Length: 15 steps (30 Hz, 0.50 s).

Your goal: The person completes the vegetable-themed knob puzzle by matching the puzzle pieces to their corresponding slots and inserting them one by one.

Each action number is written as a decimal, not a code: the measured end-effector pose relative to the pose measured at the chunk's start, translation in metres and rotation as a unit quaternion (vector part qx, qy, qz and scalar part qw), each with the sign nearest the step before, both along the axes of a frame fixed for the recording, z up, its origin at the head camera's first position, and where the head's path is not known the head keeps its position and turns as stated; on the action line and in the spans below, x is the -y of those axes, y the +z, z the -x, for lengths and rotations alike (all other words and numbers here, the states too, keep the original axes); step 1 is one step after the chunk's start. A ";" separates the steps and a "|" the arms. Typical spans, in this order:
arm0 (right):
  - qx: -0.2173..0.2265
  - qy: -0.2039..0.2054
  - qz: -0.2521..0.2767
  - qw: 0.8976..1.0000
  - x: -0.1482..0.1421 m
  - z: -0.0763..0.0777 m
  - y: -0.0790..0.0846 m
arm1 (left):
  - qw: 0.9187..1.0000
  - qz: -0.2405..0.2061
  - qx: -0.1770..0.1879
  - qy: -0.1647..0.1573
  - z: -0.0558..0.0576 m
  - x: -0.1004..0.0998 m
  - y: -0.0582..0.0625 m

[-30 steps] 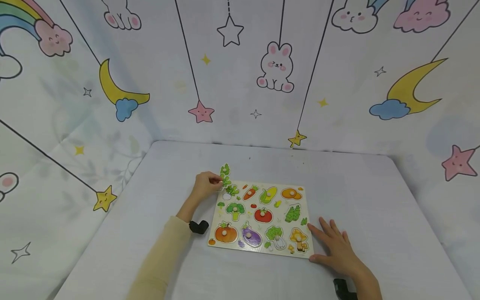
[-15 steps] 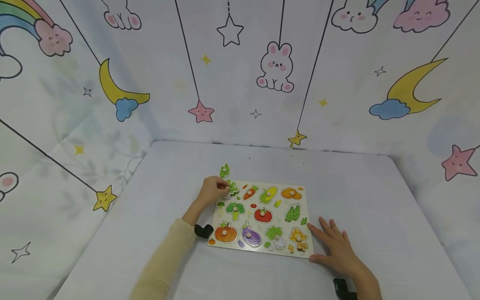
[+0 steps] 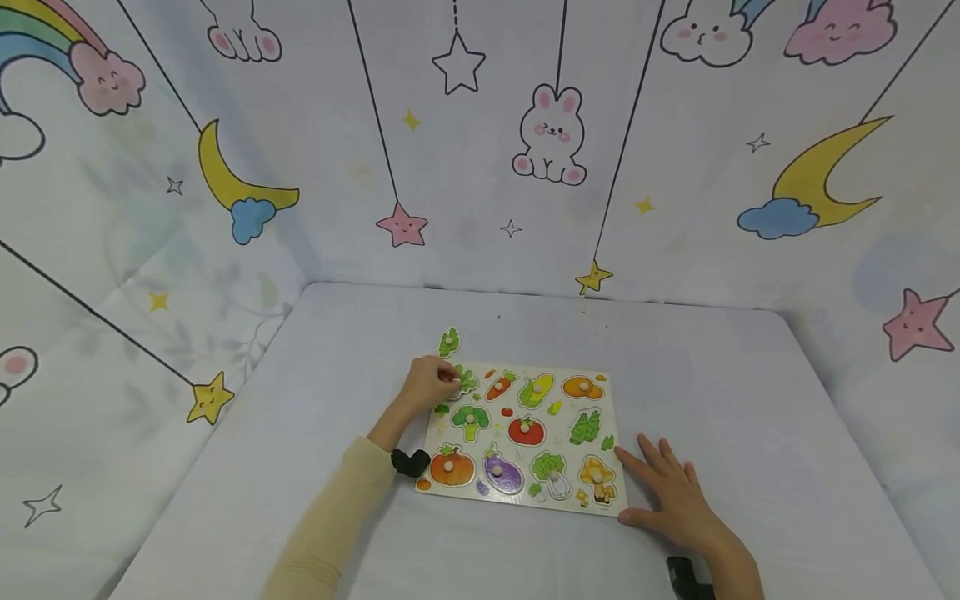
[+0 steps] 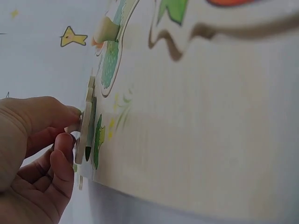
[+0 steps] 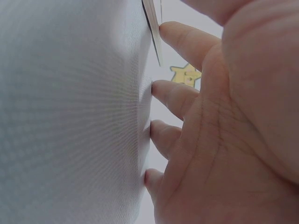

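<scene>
My left hand (image 3: 429,383) pinches a green leafy vegetable puzzle piece (image 3: 468,380) over the top left corner of the wooden vegetable puzzle board (image 3: 557,438). In the left wrist view, thumb and fingers grip the knob side of the piece (image 4: 85,133), which stands slightly off the board face. Part of the piece is hidden behind the fingers. My right hand (image 3: 678,500) lies spread at the board's lower right corner, thumb and index fingertip at its edge. In the right wrist view, the other fingertips (image 5: 159,88) rest on the white cloth.
A loose green asparagus piece (image 3: 448,342) lies just beyond the board's top left corner. Knobbed pieces such as a tomato (image 3: 527,431), a pumpkin (image 3: 452,467) and an eggplant (image 3: 504,475) sit in the board. The asparagus spot (image 3: 586,427) shows no knob. A patterned cloth backdrop stands behind.
My left hand has brought the leafy piece from beyond the board's top left edge onto its top left corner, moving right and slightly nearer. The right hand has stayed in place.
</scene>
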State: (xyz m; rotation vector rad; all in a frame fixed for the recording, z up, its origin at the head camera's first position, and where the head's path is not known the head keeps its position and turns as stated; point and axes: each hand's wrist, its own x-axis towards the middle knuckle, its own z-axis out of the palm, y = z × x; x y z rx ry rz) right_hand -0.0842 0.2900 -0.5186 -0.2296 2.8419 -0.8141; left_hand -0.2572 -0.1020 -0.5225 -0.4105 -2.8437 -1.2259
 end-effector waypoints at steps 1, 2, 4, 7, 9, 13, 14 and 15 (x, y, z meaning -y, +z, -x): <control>0.000 0.000 -0.002 1.000 0.000 0.000 0.000 | 1.000 0.000 0.004 0.000 0.000 0.000 -0.001; 0.000 0.000 -0.003 1.000 0.000 0.000 -0.001 | 1.000 0.000 0.008 0.000 0.000 -0.001 -0.001; -0.001 0.001 -0.004 1.000 0.000 0.000 -0.001 | 1.000 0.000 0.010 -0.001 0.001 -0.001 -0.002; -0.001 0.001 -0.002 1.000 -0.001 0.000 -0.001 | 1.000 0.003 0.010 -0.003 0.001 -0.002 -0.003; -0.002 0.002 0.000 1.000 -0.002 0.000 0.000 | 1.000 0.009 0.009 -0.004 0.002 -0.003 -0.003; -0.001 0.003 0.009 1.000 -0.002 -0.001 0.001 | 1.000 0.020 0.014 0.001 0.002 -0.004 -0.003; 0.000 0.003 0.010 1.000 -0.001 -0.001 0.002 | 1.000 0.020 0.014 0.001 0.002 -0.004 -0.003; 0.002 0.003 0.011 1.000 -0.001 -0.001 0.002 | 1.000 0.018 0.016 0.001 0.002 -0.004 -0.003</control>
